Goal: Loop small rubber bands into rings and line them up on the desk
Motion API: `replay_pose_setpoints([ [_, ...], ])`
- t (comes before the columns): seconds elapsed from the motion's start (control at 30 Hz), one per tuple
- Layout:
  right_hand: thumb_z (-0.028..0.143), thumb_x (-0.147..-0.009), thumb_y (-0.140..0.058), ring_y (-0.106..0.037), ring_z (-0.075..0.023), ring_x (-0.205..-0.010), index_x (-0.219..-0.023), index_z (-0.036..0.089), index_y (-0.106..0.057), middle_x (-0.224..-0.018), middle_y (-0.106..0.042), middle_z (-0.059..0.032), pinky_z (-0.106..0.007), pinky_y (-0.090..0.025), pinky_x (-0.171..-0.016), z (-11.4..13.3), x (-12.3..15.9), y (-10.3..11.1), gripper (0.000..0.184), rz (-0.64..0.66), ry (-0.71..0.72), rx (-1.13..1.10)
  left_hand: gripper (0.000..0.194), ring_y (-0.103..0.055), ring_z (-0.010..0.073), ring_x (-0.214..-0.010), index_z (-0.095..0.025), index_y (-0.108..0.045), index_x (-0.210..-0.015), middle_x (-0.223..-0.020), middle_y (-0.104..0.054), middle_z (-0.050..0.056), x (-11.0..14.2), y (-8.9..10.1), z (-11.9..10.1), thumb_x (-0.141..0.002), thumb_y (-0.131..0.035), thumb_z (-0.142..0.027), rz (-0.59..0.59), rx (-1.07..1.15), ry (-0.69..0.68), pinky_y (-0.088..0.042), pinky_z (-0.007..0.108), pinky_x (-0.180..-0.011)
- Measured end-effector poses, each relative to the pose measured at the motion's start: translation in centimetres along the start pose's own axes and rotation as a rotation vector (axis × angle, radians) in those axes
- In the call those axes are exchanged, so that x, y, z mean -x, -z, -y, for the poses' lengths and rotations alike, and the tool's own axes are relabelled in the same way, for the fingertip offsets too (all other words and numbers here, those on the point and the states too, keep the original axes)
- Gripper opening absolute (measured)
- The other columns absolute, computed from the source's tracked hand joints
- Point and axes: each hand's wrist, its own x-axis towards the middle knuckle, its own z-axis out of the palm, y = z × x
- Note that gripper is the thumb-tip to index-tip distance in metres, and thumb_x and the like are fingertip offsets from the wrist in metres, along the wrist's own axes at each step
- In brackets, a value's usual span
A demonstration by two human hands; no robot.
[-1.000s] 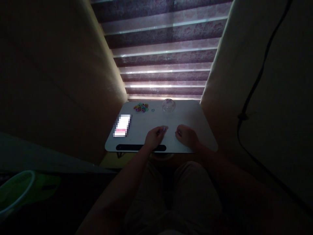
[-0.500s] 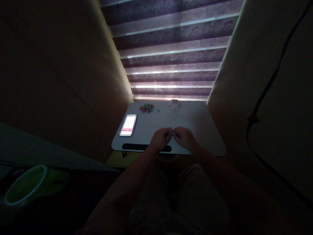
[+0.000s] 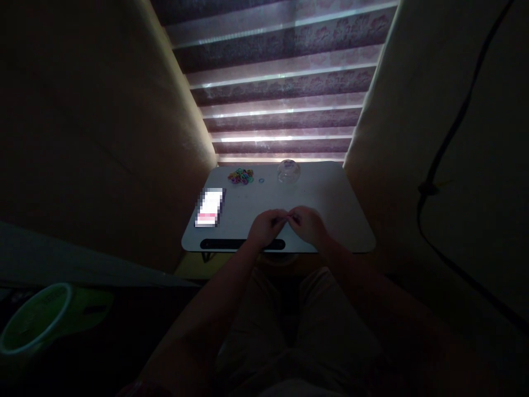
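Note:
My left hand (image 3: 266, 227) and my right hand (image 3: 308, 225) meet fingertip to fingertip over the near middle of a small white lap table (image 3: 330, 204). Both hands are pinched closed on something tiny between them that I cannot make out in the dim light. A pile of small coloured rings (image 3: 240, 176) lies at the table's far left, with one loose blue ring (image 3: 261, 180) beside it. A clear glass bowl (image 3: 288, 171) stands at the far middle.
A phone with a lit screen (image 3: 209, 207) lies on the table's left side. A striped window blind (image 3: 281, 99) hangs behind, between padded walls. A green tub (image 3: 33, 320) sits low left. A black cable (image 3: 438, 165) runs down the right wall.
A second ago my hands were apart on the table. They have come together at the fingertips and stay joined.

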Motion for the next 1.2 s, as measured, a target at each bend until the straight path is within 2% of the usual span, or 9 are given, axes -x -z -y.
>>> replay_pose_setpoints([
  [0.13, 0.032, -0.088, -0.054, -0.056, -0.0163, -0.073, -0.090, 0.020, -0.068, -0.079, -0.066, -0.0049, -0.028, -0.038, -0.069, 0.00, 0.03, -0.04, 0.019, -0.002, -0.003, 0.000, 0.023, -0.065, 0.0151, -0.097, -0.025, -0.069, -0.106, -0.108, -0.071, 0.001, 0.10, -0.12, 0.19, -0.088, -0.055, -0.026, -0.022, 0.069, 0.068, -0.049, 0.028, -0.091],
  [0.33, 0.030, -0.089, -0.052, -0.054, -0.0156, -0.072, -0.086, 0.019, -0.065, -0.079, -0.063, -0.0043, -0.027, -0.036, -0.067, -0.16, 0.10, -0.09, 0.017, 0.018, 0.013, 0.055, 0.021, -0.067, 0.0134, -0.089, -0.024, -0.071, -0.101, -0.101, -0.073, -0.001, 0.00, -0.40, 0.60, -0.086, -0.057, -0.024, -0.083, 0.155, 0.089, -0.051, 0.025, -0.084],
  [0.57, 0.029, -0.086, -0.054, -0.055, -0.0168, -0.074, -0.097, 0.019, -0.064, -0.081, -0.063, -0.0050, -0.028, -0.037, -0.069, -0.13, 0.03, -0.02, 0.018, 0.008, 0.007, 0.021, 0.019, -0.066, 0.0135, -0.077, -0.020, -0.073, -0.094, -0.088, -0.074, 0.002, -0.57, -0.94, 0.35, -0.083, -0.062, -0.031, -0.167, 0.086, 0.219, -0.051, 0.025, -0.074],
  [0.7, 0.025, -0.086, -0.053, -0.056, -0.0174, -0.078, -0.106, 0.019, -0.062, -0.087, -0.064, -0.0062, -0.028, -0.038, -0.072, -0.22, -0.01, -0.10, 0.023, -0.036, 0.007, -0.014, 0.019, -0.066, 0.0135, -0.078, -0.020, -0.072, -0.095, -0.090, -0.074, 0.002, -0.47, -0.95, 0.18, -0.083, -0.062, -0.031, -0.155, 0.088, 0.221, -0.051, 0.024, -0.074],
  [0.87, 0.024, -0.085, -0.054, -0.055, -0.0174, -0.079, -0.094, 0.020, -0.064, -0.085, -0.063, -0.0054, -0.029, -0.038, -0.072, -0.26, 0.04, -0.09, 0.014, -0.018, 0.022, -0.019, 0.016, -0.064, 0.0123, -0.073, -0.021, -0.071, -0.091, -0.085, -0.073, 0.001, -0.20, -0.77, 0.16, -0.083, -0.063, -0.032, -0.152, 0.058, 0.185, -0.050, 0.023, -0.072],
  [1.03, 0.028, -0.087, -0.054, -0.054, -0.0168, -0.075, -0.094, 0.020, -0.063, -0.082, -0.063, -0.0045, -0.028, -0.037, -0.069, -0.05, 0.16, 0.12, 0.015, -0.014, 0.006, -0.034, 0.017, -0.064, 0.0131, -0.071, -0.019, -0.070, -0.089, -0.082, -0.072, 0.002, -0.14, -0.69, -0.02, -0.080, -0.066, -0.033, -0.164, 0.000, 0.219, -0.050, 0.025, -0.071],
  [1.2, 0.026, -0.088, -0.052, -0.054, -0.0164, -0.074, -0.094, 0.021, -0.064, -0.082, -0.063, -0.0043, -0.028, -0.036, -0.068, -0.15, 0.11, 0.19, 0.015, 0.019, 0.015, -0.021, 0.022, -0.066, 0.0138, -0.076, -0.021, -0.068, -0.098, -0.089, -0.073, 0.002, -0.08, -0.65, -0.14, -0.081, -0.065, -0.035, -0.152, 0.045, 0.211, -0.051, 0.025, -0.071],
])
